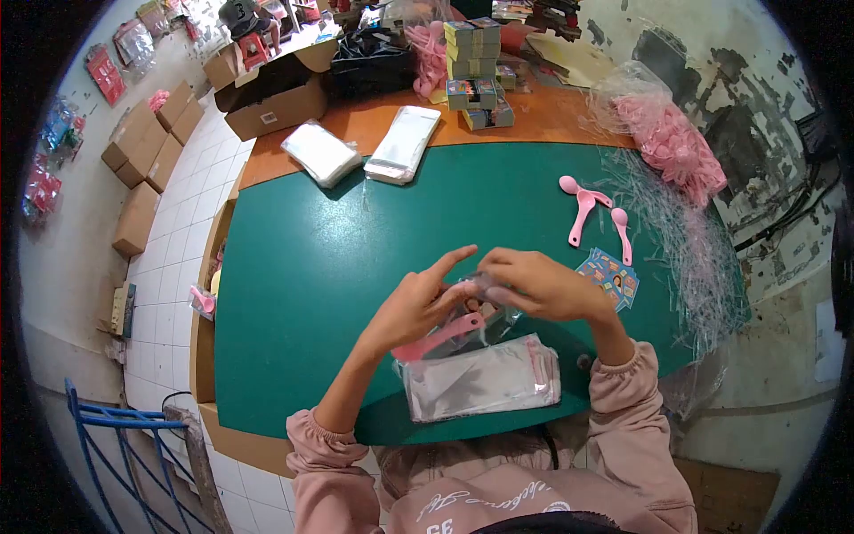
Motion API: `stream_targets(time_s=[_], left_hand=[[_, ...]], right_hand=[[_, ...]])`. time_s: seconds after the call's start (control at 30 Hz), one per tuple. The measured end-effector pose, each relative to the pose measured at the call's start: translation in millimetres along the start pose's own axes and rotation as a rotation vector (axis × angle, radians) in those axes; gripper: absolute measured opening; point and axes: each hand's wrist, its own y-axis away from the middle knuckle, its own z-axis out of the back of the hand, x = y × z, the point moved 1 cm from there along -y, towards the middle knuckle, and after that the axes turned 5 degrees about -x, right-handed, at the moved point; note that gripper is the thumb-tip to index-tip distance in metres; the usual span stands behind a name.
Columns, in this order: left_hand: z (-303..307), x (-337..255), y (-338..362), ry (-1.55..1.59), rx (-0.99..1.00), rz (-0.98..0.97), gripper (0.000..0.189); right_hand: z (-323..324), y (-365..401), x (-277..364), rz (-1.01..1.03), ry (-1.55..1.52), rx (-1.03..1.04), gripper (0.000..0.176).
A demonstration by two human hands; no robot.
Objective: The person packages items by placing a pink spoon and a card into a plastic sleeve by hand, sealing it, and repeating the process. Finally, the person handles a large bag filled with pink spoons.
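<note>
Both hands are at a clear plastic bag (500,326) above the near side of the green table. Inside the bag a pink measuring spoon (440,339) lies slantwise, with a printed card partly hidden behind the fingers. My left hand (416,303) grips the bag's upper edge between thumb and fingers, its index finger stretched out. My right hand (541,287) pinches the bag's top corner, fingertips slightly blurred. Just below them lies a stack of clear plastic bags (480,384). Close to my right wrist are several blue printed cards (610,278), spread in a small pile.
Loose pink spoons (583,218) lie at the right of the green table (294,294), beside a heap of clear plastic strips (698,267). A bag of pink spoons (672,147), card bundles (472,67) and two bag stacks (405,142) stand farther back. Cartons (142,142) line the left wall.
</note>
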Motion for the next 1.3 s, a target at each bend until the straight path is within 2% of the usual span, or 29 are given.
stream_targets(time_s=[0.03, 0.1, 0.13, 0.17, 0.23, 0.27, 0.4, 0.47, 0.5, 0.57, 0.7, 0.77, 0.8, 0.87, 0.9, 0.97, 1.0, 1.03, 1.1, 1.17, 1.23, 1.3], left_hand=[[1.2, -1.0, -0.5, -0.158, -0.050, 0.036, 0.046], [8.6, 10.8, -2.2, -0.156, -0.082, 0.046, 0.047], [13.8, 21.4, -2.6, -0.152, -0.111, 0.051, 0.047], [21.8, 41.7, -3.4, -0.152, -0.109, 0.057, 0.047], [42.0, 80.5, -5.0, 0.102, 0.055, -0.053, 0.048], [47.6, 76.7, 0.8, 0.441, 0.110, 0.111, 0.046], [50.1, 58.8, 2.0, 0.321, 0.061, 0.039, 0.035], [48.4, 56.3, 1.0, 0.361, 0.012, 0.115, 0.037], [47.3, 53.7, 1.3, 0.360, 0.012, 0.117, 0.037], [43.7, 49.0, 1.4, 0.350, 0.022, 0.133, 0.037], [32.0, 59.9, -6.7, 0.311, 0.059, 0.115, 0.037], [24.3, 70.0, -12.3, 0.280, -0.092, 0.122, 0.039], [18.6, 70.2, -12.7, 0.280, -0.094, 0.119, 0.039], [6.6, 66.6, -10.0, 0.125, -0.391, -0.040, 0.043], [1.3, 59.8, -6.4, 0.125, -0.393, -0.040, 0.043], [-8.1, 46.1, 3.1, 0.762, -0.227, 0.163, 0.051], [-10.7, 53.8, 5.1, 0.846, -0.145, 0.159, 0.055], [-10.7, 53.5, 8.7, 0.845, -0.144, 0.160, 0.055], [-9.7, 51.9, 15.2, 0.738, -0.155, 0.209, 0.056], [-9.6, 57.7, 16.2, 0.713, -0.139, 0.231, 0.055], [-7.5, 59.0, 15.4, 0.686, -0.126, 0.245, 0.054], [-8.3, 57.0, 13.7, 0.664, -0.105, 0.280, 0.054]], right_hand=[[-1.2, -3.3, -0.9, 0.001, -0.003, -0.001, 0.014], [-2.9, -10.8, -5.4, -0.253, -0.150, 0.111, 0.009], [-2.8, -14.0, -11.0, -0.340, -0.242, 0.039, 0.005], [-4.4, -11.2, -22.5, -0.343, -0.247, 0.039, 0.005], [-3.6, -0.9, -48.9, -0.479, -0.240, -0.153, 0.008], [0.2, -1.1, -43.4, -0.577, -0.386, -0.215, 0.012], [2.6, 10.3, -50.4, -0.640, -0.433, -0.158, 0.015], [1.7, 14.3, -49.7, -0.718, -0.722, -0.127, 0.018], [3.9, 15.5, -48.8, -0.719, -0.724, -0.127, 0.018], [8.1, 18.5, -46.7, -0.855, -0.827, -0.019, 0.020], [-0.6, 22.0, -56.7, -0.746, -0.646, -0.105, 0.015], [-2.8, 17.5, -55.8, -0.550, -0.486, -0.239, 0.015], [-3.6, 14.6, -53.6, -0.548, -0.484, -0.239, 0.015], [-3.3, 9.2, -45.0, -0.599, -0.094, -0.440, 0.019], [-7.4, 4.4, -38.8, -0.598, -0.094, -0.439, 0.019], [-15.1, -4.4, -21.5, -0.365, -0.100, -0.406, 0.026], [-14.9, -4.8, -12.9, -0.405, -0.150, -0.267, 0.029], [-17.3, -3.6, -11.2, -0.406, -0.150, -0.269, 0.029], [-23.0, -2.9, -6.8, -0.236, -0.101, -0.168, 0.028], [-28.4, -1.4, -3.3, -0.249, -0.091, -0.103, 0.027], [-40.5, 1.3, -4.6, -0.230, 0.050, -0.025, 0.024], [-49.3, 0.5, -5.4, -0.196, 0.069, -0.052, 0.021]])
